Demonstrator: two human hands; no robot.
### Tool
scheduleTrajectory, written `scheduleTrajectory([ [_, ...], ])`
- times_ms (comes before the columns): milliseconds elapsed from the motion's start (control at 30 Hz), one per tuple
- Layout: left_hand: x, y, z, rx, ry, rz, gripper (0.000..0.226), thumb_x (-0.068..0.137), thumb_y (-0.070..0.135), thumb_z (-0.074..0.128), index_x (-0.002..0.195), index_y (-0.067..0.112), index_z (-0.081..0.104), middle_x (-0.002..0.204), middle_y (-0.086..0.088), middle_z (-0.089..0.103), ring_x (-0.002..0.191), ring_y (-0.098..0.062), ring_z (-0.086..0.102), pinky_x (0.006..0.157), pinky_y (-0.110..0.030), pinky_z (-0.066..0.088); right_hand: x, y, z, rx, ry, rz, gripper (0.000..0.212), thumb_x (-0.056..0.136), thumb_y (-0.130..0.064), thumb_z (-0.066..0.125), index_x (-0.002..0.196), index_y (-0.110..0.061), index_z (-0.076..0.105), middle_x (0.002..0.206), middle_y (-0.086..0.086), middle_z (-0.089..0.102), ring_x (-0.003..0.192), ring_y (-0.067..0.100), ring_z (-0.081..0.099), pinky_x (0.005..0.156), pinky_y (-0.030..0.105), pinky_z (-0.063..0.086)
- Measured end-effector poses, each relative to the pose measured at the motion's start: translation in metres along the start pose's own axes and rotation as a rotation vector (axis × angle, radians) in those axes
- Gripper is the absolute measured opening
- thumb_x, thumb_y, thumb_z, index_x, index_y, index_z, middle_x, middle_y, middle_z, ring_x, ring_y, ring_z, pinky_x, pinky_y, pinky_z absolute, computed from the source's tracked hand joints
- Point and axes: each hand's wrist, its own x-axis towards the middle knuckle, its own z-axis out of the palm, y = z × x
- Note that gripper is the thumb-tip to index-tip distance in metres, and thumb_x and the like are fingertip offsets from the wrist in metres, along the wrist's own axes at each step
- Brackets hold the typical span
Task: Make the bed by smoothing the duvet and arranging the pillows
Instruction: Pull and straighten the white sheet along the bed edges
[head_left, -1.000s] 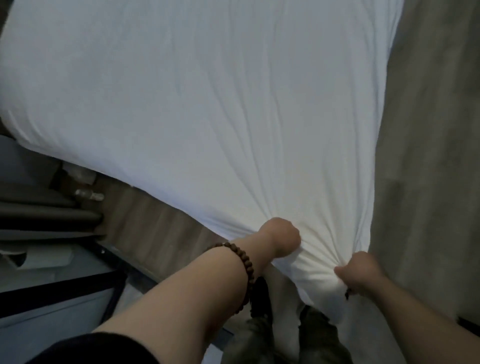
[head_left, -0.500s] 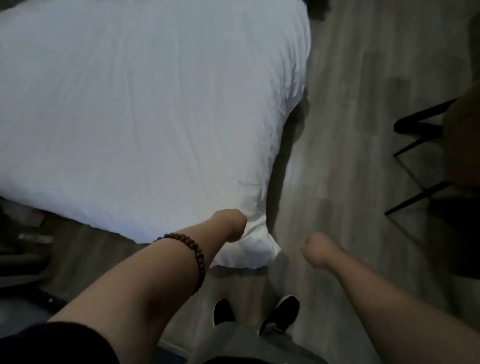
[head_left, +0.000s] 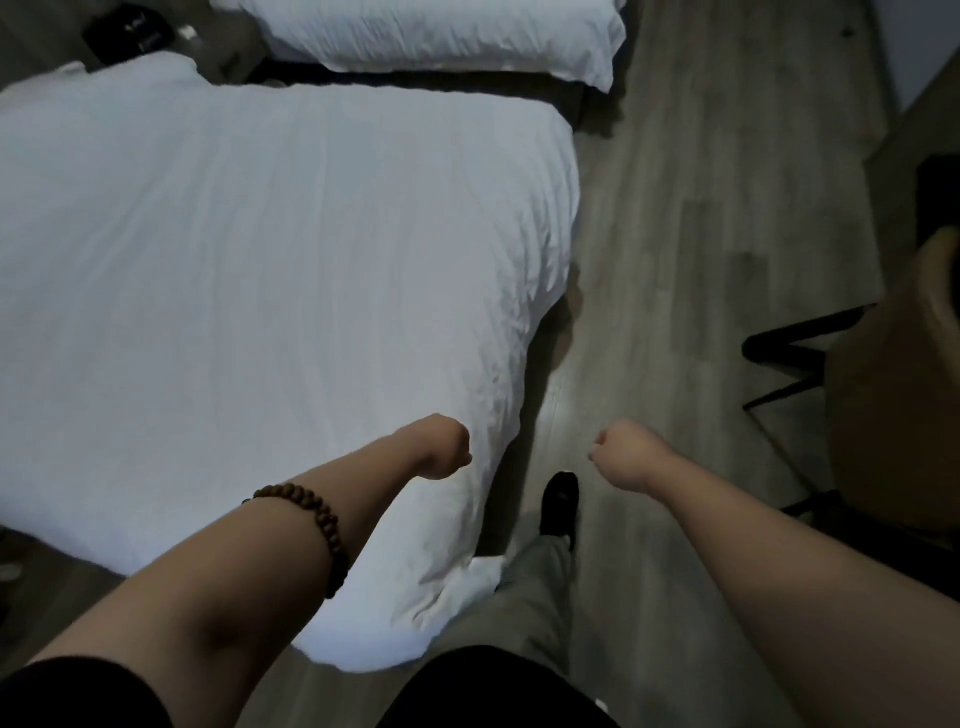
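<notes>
My left hand (head_left: 441, 449) curled into an empty fist over the near right corner of the white duvet (head_left: 260, 286), which lies spread across the left, my right hand (head_left: 621, 454) likewise fisted, gripping nothing, above the wooden floor (head_left: 701, 260) beside it

No writing, label, brand, number or sign can be read anywhere, and the few pale marks on the small black object (head_left: 124, 32) beyond the white duvet (head_left: 260, 260) are too blurred to make out.
</notes>
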Motion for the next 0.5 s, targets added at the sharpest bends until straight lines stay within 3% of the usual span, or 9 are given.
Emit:
scheduleTrajectory([
  [233, 0.145, 0.011, -0.13, -0.169, 0.018, 0.002, 0.039, 0.102, 0.034, 0.046, 0.12, 0.007, 0.067, 0.122, -0.011, 0.067, 0.115, -0.029, 0.059, 0.096, -0.035, 0.048, 0.146, -0.009, -0.161, -0.125, 0.022, 0.011, 0.031, 0.099, -0.016, 0.046, 0.118, -0.003, 0.067, 0.121, 0.017, 0.066, 0.114, 0.03, 0.062, 0.087, 0.026, 0.046],
  [300, 0.18, 0.018, -0.173, -0.204, 0.03, 0.007, 0.038, 0.102, 0.033, 0.047, 0.12, 0.006, 0.068, 0.121, -0.012, 0.067, 0.115, -0.03, 0.059, 0.096, -0.034, 0.048, 0.184, -0.011, -0.209, -0.201, 0.007, -0.015, 0.026, 0.098, -0.015, 0.045, 0.098, -0.004, 0.069, 0.111, 0.017, 0.068, 0.109, 0.03, 0.064, 0.079, 0.028, 0.045],
  [367, 0.215, 0.027, -0.219, -0.239, 0.052, 0.019, 0.037, 0.101, 0.033, 0.048, 0.118, 0.006, 0.068, 0.12, -0.012, 0.068, 0.114, -0.03, 0.06, 0.095, -0.034, 0.049, 0.227, -0.01, -0.255, -0.216, 0.042, -0.018, 0.028, 0.094, -0.015, 0.048, 0.068, -0.011, 0.057, 0.086, 0.013, 0.065, 0.095, 0.03, 0.067, 0.065, 0.027, 0.04],
  [433, 0.253, 0.036, -0.265, -0.258, 0.074, 0.031, 0.036, 0.1, 0.033, 0.049, 0.117, 0.007, 0.069, 0.12, -0.012, 0.068, 0.113, -0.03, 0.06, 0.095, -0.034, 0.049, 0.274, -0.009, -0.3, -0.229, 0.065, -0.022, 0.035, 0.092, -0.016, 0.05, 0.058, -0.013, 0.044, 0.073, 0.006, 0.055, 0.079, 0.026, 0.061, 0.051, 0.027, 0.034],
  [500, 0.297, 0.042, -0.311, -0.273, 0.089, 0.025, 0.035, 0.1, 0.031, 0.05, 0.116, 0.006, 0.07, 0.119, -0.012, 0.068, 0.113, -0.03, 0.06, 0.095, -0.035, 0.049, 0.322, -0.011, -0.344, -0.239, 0.055, -0.031, 0.038, 0.093, -0.015, 0.05, 0.056, -0.013, 0.04, 0.064, 0.003, 0.047, 0.074, 0.022, 0.053, 0.047, 0.021, 0.028],
])
